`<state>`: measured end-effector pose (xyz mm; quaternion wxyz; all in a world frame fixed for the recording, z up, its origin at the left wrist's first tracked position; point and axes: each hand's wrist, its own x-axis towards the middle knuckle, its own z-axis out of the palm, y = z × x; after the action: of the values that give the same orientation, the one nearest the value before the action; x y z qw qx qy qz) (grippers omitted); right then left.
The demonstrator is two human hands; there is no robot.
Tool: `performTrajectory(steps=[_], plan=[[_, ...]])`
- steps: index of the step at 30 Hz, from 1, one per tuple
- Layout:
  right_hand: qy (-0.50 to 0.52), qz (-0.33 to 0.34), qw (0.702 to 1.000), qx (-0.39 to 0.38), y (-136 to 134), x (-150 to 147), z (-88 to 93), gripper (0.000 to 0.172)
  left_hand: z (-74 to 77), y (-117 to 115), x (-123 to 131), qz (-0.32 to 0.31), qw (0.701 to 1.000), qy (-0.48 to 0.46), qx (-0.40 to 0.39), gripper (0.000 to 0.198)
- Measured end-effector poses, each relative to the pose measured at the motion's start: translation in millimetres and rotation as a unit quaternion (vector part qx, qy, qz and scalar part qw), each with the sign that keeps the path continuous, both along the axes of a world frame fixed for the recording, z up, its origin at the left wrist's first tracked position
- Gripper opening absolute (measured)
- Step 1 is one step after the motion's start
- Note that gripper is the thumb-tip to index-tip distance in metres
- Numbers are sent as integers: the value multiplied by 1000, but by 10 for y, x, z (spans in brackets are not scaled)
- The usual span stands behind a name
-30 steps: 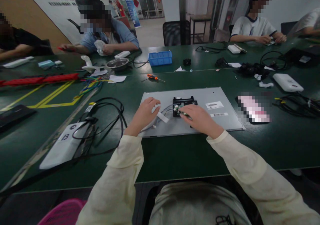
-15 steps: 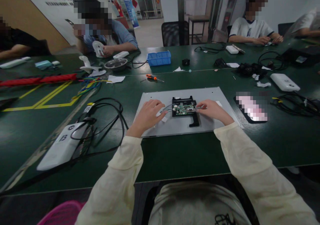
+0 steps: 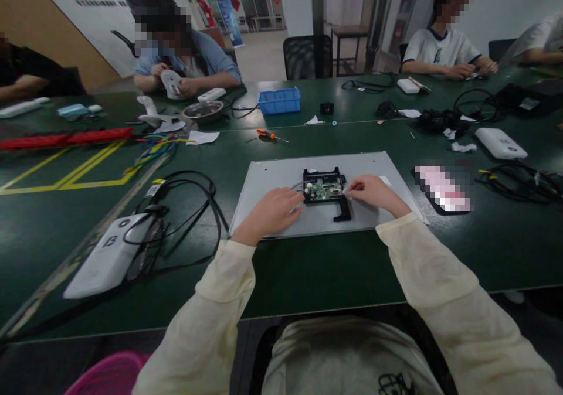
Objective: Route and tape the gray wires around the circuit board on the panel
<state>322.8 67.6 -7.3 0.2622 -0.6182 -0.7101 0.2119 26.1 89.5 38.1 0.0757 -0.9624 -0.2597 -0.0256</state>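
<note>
Resting open on a flat grey metal panel (image 3: 272, 175), the left hand (image 3: 273, 212) flanks a small green circuit board (image 3: 324, 190). The right hand (image 3: 373, 191) pinches shut beside its opposite edge (contents unclear); an orange-handled screwdriver (image 3: 269, 135) lies beyond.

Cream long-sleeved top (image 3: 343, 354) on show.
Loose, creased sleeves (image 3: 220, 307) end at the wrists; small black print (image 3: 391, 383) low on the front.

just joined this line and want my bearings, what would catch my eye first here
The flat grey panel on the green table straight ahead, with a small circuit board in its middle. The left hand rests at the board's left edge, the right hand pinches at its right edge. Further left lies a white device under black cables.
</note>
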Motion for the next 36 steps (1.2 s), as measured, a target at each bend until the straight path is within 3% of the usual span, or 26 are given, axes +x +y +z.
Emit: performTrajectory(steps=[5, 13, 18, 30, 36], plan=[[7, -54, 998, -16, 20, 106, 18, 12, -47, 42, -32, 2, 1000, 10, 10, 17], [-78, -159, 984, 23, 23, 392, -20, 13, 74, 27, -87, 33, 995, 5, 96, 25], [-105, -215, 969, 65, 31, 407, -99, 21, 72, 85, -183, 51, 993, 3, 105, 26], [-98, -145, 981, 90, 23, 204, -134, 23, -66, 247, -317, 88, 993, -12, 78, 26], [-76, -98, 981, 149, 24, 94, -98, 28, -113, 279, -352, 123, 989, -71, 31, 30]])
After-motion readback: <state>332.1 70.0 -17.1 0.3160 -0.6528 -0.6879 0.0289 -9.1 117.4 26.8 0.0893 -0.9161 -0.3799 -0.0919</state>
